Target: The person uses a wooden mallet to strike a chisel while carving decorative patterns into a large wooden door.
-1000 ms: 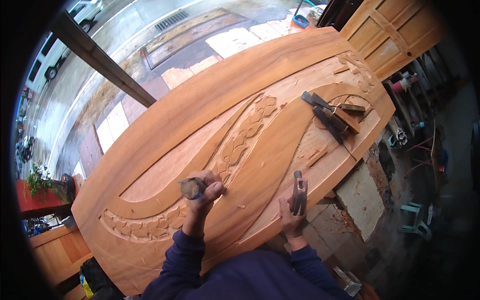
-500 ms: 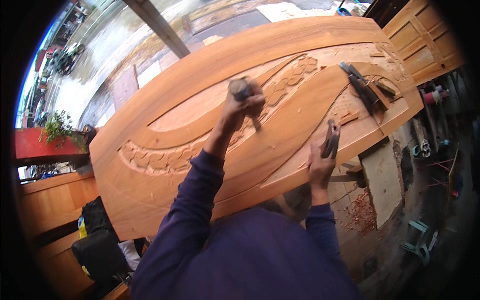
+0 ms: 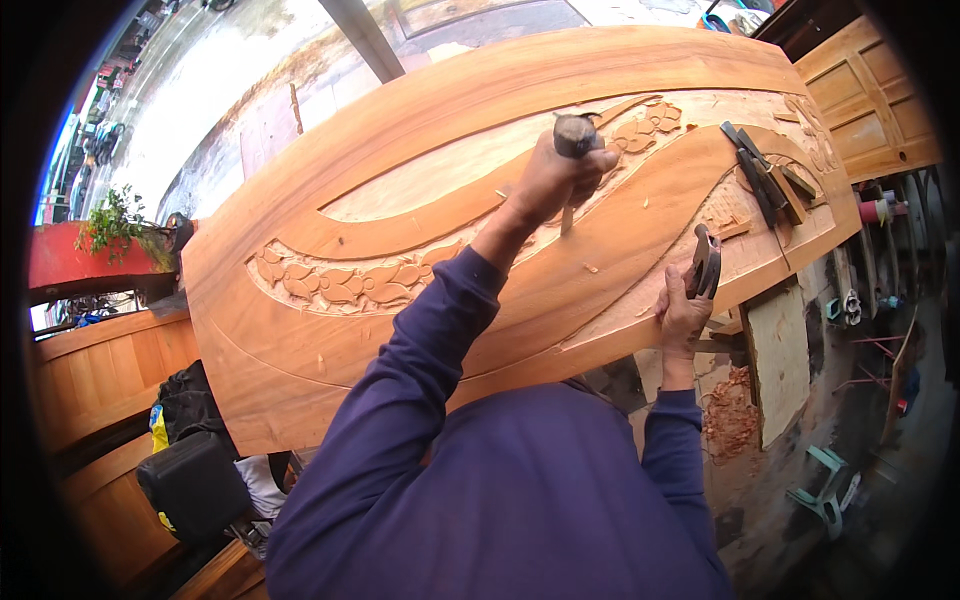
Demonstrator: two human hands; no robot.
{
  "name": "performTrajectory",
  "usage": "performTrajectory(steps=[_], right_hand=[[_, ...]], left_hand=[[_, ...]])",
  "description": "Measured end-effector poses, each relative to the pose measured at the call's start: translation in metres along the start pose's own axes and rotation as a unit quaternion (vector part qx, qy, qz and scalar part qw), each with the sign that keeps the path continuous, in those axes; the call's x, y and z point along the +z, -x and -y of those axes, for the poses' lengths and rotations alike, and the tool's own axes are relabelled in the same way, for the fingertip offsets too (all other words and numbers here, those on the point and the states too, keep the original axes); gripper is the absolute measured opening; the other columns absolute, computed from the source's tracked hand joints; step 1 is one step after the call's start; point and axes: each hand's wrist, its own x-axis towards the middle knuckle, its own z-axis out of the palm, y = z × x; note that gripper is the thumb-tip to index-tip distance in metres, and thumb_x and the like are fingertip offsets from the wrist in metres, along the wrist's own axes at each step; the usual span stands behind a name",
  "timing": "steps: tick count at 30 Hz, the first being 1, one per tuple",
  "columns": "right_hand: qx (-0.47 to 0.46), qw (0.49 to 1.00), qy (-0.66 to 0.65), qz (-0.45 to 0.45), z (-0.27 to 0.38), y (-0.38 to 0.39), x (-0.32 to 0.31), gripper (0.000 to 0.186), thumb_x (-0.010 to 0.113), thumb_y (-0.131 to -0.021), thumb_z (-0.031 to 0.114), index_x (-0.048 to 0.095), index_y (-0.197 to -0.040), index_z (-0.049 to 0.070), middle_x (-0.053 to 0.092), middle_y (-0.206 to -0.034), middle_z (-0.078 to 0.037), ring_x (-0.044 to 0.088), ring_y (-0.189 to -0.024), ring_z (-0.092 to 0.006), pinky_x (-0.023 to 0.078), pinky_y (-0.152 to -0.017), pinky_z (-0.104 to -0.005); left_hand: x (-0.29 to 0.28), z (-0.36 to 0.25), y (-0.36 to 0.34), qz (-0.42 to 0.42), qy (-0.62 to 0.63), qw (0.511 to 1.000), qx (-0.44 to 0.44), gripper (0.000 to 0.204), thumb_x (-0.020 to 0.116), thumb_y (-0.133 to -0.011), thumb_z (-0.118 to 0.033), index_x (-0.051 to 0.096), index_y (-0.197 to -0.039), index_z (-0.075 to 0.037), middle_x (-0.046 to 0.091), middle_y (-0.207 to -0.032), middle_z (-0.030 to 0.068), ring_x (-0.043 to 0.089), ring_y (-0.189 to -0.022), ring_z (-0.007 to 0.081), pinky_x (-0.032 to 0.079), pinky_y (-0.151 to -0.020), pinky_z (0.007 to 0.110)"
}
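Observation:
A broad carved wooden panel lies before me, with a raised leaf-and-flower band along a sunken curved strip. My left hand is wrapped round a chisel, held nearly upright with its round butt end up. The narrow blade comes out below the fist and reaches toward the lower edge of the carved strip; whether its tip touches wood is unclear. At the panel's near right edge, my right hand grips a dark-headed hammer, its head raised and apart from the chisel. Fingers hide most of its handle.
Several more chisels lie bunched on the panel's right part, among loose chips. A panelled door stands at the far right. Below it are wood shavings and a green stool on the floor. A black case sits lower left.
My left hand and the chisel appear further right along the carved strip. My right hand with the hammer has turned slightly and also shifted right; the whole view has tilted a little.

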Motion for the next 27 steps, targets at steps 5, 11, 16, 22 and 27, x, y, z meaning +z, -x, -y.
performTrajectory(steps=[5, 11, 16, 22, 27], right_hand=[[-0.045, 0.999, 0.026, 0.015, 0.034, -0.002, 0.014, 0.075, 0.063, -0.099, 0.004, 0.023, -0.162, 0.010, 0.050, -0.085, 0.003, 0.039, -0.053, -0.0042, 0.033, -0.043, -0.0211], [-0.154, 0.988, 0.001, -0.016, 0.116, -0.020, 0.041, 0.074, 0.066, -0.098, 0.003, 0.025, -0.160, 0.009, 0.054, -0.077, 0.002, 0.039, -0.051, -0.0053, 0.034, -0.043, -0.0219], [-0.327, 0.942, -0.032, -0.071, 0.228, -0.051, 0.053, 0.029, 0.068, -0.097, 0.008, 0.051, -0.073, 0.009, 0.044, -0.059, 0.001, 0.039, -0.050, -0.0076, 0.029, -0.046, -0.0227], [-0.317, 0.923, 0.163, 0.143, 0.219, -0.070, 0.081, 0.007, 0.062, -0.096, 0.004, 0.055, -0.098, 0.004, 0.056, -0.078, -0.007, 0.054, -0.067, -0.0174, 0.044, -0.061, -0.0300], [-0.381, 0.839, 0.318, 0.222, 0.176, -0.079, 0.084, 0.056, 0.068, -0.094, 0.002, 0.054, -0.147, 0.014, 0.071, -0.122, -0.021, 0.074, -0.103, -0.0289, 0.058, -0.081, -0.0384]], left_hand=[[-0.008, -0.004, 0.011, 0.001, -0.020, 1.000, 0.000, 0.025, 0.075, -0.088, -0.019, 0.060, -0.074, -0.006, 0.051, -0.060, -0.0029, 0.042, -0.048, 0.0067, 0.031, -0.045, 0.026], [-0.004, -0.009, 0.016, -0.005, -0.013, 1.000, 0.028, 0.032, 0.071, -0.091, -0.014, 0.051, -0.067, -0.009, 0.041, -0.053, -0.0030, 0.034, -0.041, 0.0062, 0.024, -0.039, 0.027], [-0.009, -0.007, 0.018, -0.005, -0.009, 1.000, 0.025, 0.030, 0.072, -0.090, -0.014, 0.052, -0.068, -0.008, 0.042, -0.053, -0.0030, 0.035, -0.041, 0.0063, 0.024, -0.040, 0.026], [0.002, -0.012, 0.024, 0.006, -0.081, 0.997, 0.018, 0.024, 0.074, -0.089, -0.016, 0.058, -0.074, -0.008, 0.049, -0.060, -0.0039, 0.042, -0.049, 0.0055, 0.031, -0.044, 0.026], [-0.005, -0.004, 0.022, 0.013, -0.174, 0.985, 0.011, 0.026, 0.080, -0.085, -0.023, 0.061, -0.080, -0.006, 0.055, -0.068, -0.0029, 0.049, -0.060, 0.0104, 0.042, -0.055, 0.030]])
